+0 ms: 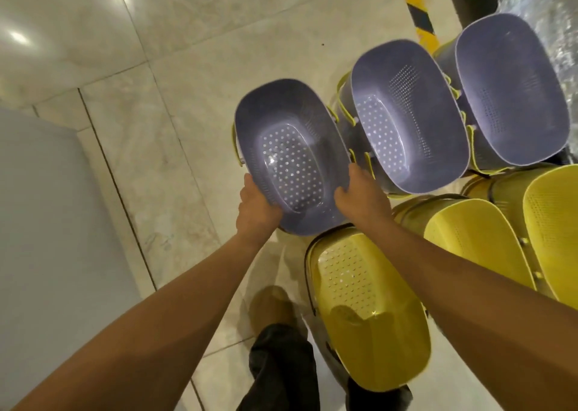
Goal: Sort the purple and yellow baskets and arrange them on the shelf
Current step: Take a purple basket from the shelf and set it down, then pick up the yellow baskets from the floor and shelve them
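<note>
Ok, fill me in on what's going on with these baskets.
A person holds a purple basket by its near rim, left hand on one side and right hand on the other. A second purple basket and a third purple basket sit in a row to its right. Nearer the person runs a row of yellow ones, the nearest yellow basket just below the held one. Tiled floor shows on the left.
</note>
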Available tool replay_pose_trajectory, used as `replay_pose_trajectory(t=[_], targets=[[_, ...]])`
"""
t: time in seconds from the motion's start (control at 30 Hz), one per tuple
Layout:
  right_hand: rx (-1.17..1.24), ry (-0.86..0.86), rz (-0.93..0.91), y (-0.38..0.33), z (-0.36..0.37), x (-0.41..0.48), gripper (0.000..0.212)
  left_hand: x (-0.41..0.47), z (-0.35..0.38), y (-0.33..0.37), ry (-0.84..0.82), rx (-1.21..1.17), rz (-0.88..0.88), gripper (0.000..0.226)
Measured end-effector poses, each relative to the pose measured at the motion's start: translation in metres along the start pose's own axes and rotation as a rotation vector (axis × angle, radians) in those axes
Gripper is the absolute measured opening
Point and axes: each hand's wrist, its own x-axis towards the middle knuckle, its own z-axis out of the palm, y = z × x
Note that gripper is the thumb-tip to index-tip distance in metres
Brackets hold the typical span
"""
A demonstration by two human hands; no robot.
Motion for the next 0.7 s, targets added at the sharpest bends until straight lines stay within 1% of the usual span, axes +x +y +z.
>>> replay_pose_trajectory(t=[0.03, 0.1, 0.17, 0.23, 0.33, 0.4, 0.5, 0.6, 0.7], targets=[[-0.08, 0.021, -0.031, -0.002, -0.006, -0.008, 0.045, -0.006, -0.004, 0.009, 0.053, 0.179, 0.004, 0.067], [-0.203, 0.09, -0.092, -0.006, -0.019, -0.024, 0.037, -0.025, -0.014, 0.026, 0.096, 0.5, 0.113, 0.068], [-0.261, 0.143, -0.131, -0.006, -0.033, -0.041, 0.033, -0.041, -0.023, 0.04, 0.096, 0.715, 0.278, 0.065], [-0.303, 0.167, -0.163, -0.002, -0.046, -0.06, 0.032, -0.055, -0.03, 0.054, 0.055, 0.862, 0.391, 0.063], [-0.323, 0.211, -0.197, 0.011, -0.064, -0.092, 0.028, -0.082, -0.033, 0.072, -0.008, 0.967, 0.5, 0.061], [-0.32, 0.252, -0.185, 0.023, -0.073, -0.113, 0.027, -0.103, -0.029, 0.08, -0.028, 1.014, 0.578, 0.058], [-0.346, 0.266, -0.154, 0.045, -0.079, -0.141, 0.03, -0.137, -0.017, 0.086, -0.059, 1.065, 0.676, 0.057], [-0.369, 0.268, -0.143, 0.07, -0.081, -0.167, 0.033, -0.174, -0.001, 0.084, -0.068, 1.086, 0.704, 0.059], [-0.38, 0.29, -0.158, 0.099, -0.075, -0.196, 0.04, -0.213, 0.018, 0.07, -0.065, 1.109, 0.69, 0.06]])
